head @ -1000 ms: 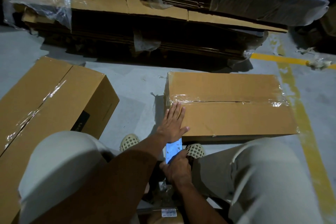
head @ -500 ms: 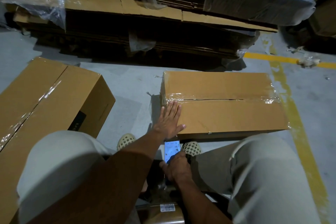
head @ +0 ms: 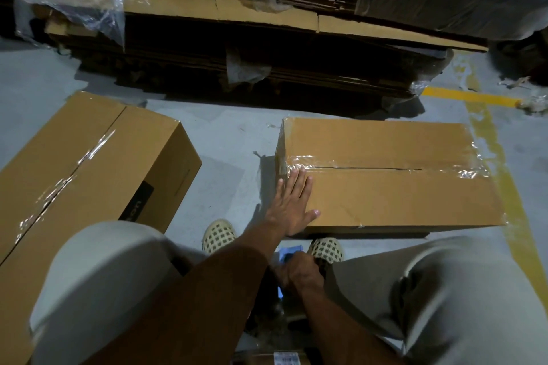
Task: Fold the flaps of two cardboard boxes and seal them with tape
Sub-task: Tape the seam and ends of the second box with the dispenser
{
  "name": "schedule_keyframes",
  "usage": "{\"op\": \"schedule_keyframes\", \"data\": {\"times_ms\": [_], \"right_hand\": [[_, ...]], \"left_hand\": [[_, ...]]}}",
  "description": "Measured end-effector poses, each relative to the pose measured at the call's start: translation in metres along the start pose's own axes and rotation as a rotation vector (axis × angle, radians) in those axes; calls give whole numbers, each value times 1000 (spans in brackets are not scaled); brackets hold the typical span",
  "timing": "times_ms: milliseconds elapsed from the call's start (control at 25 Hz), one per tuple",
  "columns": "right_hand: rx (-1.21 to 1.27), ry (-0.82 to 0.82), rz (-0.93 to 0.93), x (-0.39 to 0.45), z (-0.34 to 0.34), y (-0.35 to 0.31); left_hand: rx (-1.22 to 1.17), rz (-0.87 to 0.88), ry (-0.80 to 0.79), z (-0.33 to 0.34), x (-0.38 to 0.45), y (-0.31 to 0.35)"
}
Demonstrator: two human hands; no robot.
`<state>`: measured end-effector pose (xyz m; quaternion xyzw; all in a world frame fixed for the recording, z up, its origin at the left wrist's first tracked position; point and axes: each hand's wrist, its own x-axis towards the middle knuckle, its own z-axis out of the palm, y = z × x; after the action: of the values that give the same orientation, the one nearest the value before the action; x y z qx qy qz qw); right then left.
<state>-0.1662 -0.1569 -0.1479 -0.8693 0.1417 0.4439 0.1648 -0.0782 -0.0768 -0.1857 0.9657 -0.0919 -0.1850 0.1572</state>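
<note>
A flat cardboard box [head: 394, 195] lies on the floor in front of me, its flaps closed and clear tape [head: 385, 163] running along the centre seam. My left hand [head: 292, 204] rests flat on its near left corner, fingers straight. A second, larger cardboard box [head: 80, 175] stands at the left, also closed with clear tape along its seam. My right hand [head: 301, 271] is low between my knees and grips a lit phone [head: 286, 255], mostly hidden by the fingers.
A stack of flattened cardboard sheets [head: 237, 38] partly wrapped in plastic film fills the far side. Yellow floor lines [head: 486, 139] run at the right. My knees and two woven shoes [head: 218, 235] are at the bottom, close to both boxes.
My left hand has slid slightly left along the box's near corner. My right hand has lowered the phone, so less of its screen shows.
</note>
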Motion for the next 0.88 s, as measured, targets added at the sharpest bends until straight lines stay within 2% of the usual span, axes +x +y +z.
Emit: {"op": "schedule_keyframes", "data": {"times_ms": [160,360,440,720,880], "right_hand": [[74,29,-37,-6,-3,1],[49,71,-88,-6,-8,4],[35,90,-109,-10,-10,6],[64,53,-147,-19,-30,3],[56,134,-136,-27,-36,10]], "left_hand": [[-89,-55,118,-2,-14,7],[-559,-466,237,-4,-2,42],[-657,-529,283,-7,6,45],[-828,-681,318,-20,16,40],[-780,-709,305,-30,20,25]]}}
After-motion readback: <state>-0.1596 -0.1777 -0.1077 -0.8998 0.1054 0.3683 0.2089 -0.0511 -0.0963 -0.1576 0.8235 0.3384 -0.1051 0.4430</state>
